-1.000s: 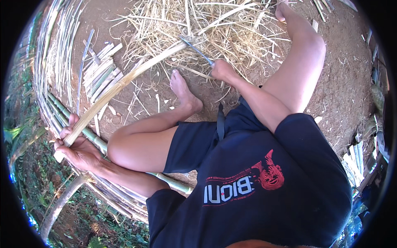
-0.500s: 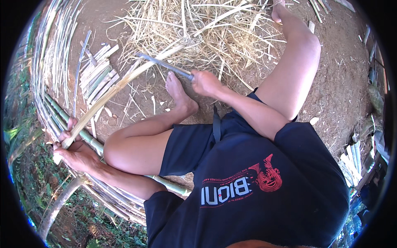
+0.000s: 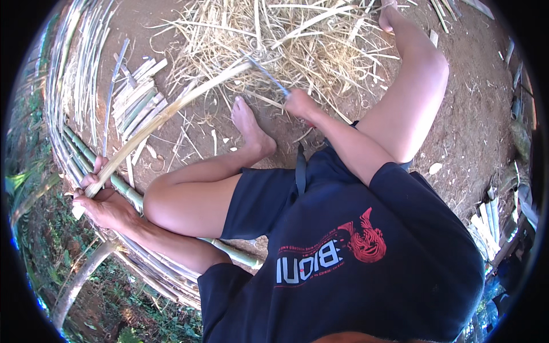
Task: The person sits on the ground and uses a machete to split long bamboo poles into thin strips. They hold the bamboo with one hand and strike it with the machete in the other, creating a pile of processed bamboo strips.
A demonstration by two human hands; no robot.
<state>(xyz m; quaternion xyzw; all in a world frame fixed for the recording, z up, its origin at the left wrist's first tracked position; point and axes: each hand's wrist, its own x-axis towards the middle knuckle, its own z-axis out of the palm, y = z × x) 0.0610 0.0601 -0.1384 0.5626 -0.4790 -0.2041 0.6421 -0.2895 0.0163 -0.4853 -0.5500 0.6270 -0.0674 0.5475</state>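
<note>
A long pale bamboo strip (image 3: pixel 166 112) slants from the lower left up to the straw-coloured pile. My left hand (image 3: pixel 106 206) grips its near end, fingers wrapped round it beside my bent knee. My right hand (image 3: pixel 301 105) is closed on the handle of a knife, whose grey blade (image 3: pixel 267 73) points up and left. The blade's tip lies at the far end of the strip; whether it touches the strip I cannot tell. My fingers hide most of the knife handle.
A heap of thin shavings (image 3: pixel 286 46) spreads over the dirt ahead. Short split pieces (image 3: pixel 140 103) lie left of my bare foot (image 3: pixel 250 128). Long bamboo strips (image 3: pixel 80 68) line the far left. Green poles (image 3: pixel 126 188) run under my left arm. Cut pieces (image 3: pixel 489 226) lie at the right.
My right hand has moved right and slightly up, taking the knife along the strip toward its far end. My left hand stays almost in place, still holding the strip.
</note>
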